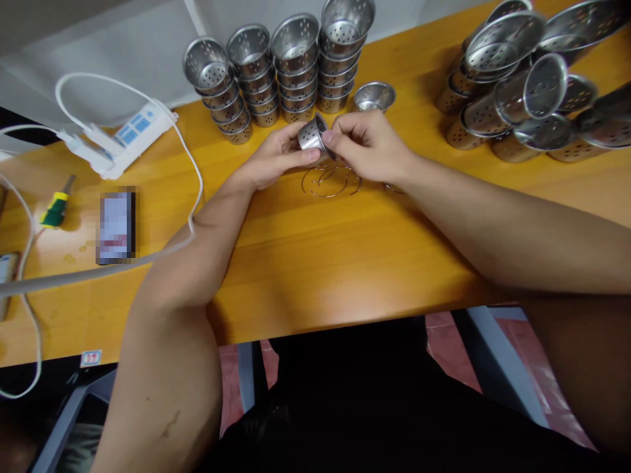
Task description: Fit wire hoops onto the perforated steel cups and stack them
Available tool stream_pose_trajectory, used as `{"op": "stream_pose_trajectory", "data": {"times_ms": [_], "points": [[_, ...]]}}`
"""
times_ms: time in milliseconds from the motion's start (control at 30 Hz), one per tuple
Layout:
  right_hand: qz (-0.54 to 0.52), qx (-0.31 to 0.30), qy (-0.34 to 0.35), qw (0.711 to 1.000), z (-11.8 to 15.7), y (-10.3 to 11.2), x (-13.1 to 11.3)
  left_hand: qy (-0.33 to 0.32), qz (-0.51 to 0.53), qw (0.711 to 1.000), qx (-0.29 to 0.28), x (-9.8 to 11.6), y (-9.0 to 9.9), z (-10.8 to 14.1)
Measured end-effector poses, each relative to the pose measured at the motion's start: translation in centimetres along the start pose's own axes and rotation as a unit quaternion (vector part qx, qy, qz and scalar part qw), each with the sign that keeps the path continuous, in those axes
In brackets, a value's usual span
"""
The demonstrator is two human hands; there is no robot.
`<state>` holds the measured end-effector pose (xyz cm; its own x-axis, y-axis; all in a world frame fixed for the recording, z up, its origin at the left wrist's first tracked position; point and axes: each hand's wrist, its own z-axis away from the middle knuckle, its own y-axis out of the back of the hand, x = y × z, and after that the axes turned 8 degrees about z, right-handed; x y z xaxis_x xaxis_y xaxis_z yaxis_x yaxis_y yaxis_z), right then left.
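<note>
A small perforated metal cup (310, 134) is tilted on its side between my hands, above the table. My left hand (277, 155) grips it from the left, with the thumb along its lower side. My right hand (369, 146) is closed at the cup's rim, thumb and fingers pinched there; whether a thin wire is also in the pinch is too small to tell. Several thin wire rings (331, 189) lie on the table just below the cup. Behind my right hand stands a single metal cup (374, 97).
Stacks of perforated cups (296, 72) stand along the back. More stacked cups (522, 98) stand and lean at the right. On the left are a white power strip (133, 139), a phone (116, 225), a screwdriver (56, 209) and a white cable (200, 177) crossing my left forearm.
</note>
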<state>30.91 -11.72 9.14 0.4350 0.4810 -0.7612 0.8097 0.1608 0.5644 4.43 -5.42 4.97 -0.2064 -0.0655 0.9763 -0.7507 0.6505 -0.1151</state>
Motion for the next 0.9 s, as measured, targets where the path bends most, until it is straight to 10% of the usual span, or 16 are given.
{"op": "stream_pose_trajectory", "data": {"times_ms": [900], "points": [[-0.127, 0.023, -0.048, 0.990, -0.3, -1.1, 0.4, -0.006, -0.017, 1.000, 0.003, -0.2, -0.2, -0.3]]}}
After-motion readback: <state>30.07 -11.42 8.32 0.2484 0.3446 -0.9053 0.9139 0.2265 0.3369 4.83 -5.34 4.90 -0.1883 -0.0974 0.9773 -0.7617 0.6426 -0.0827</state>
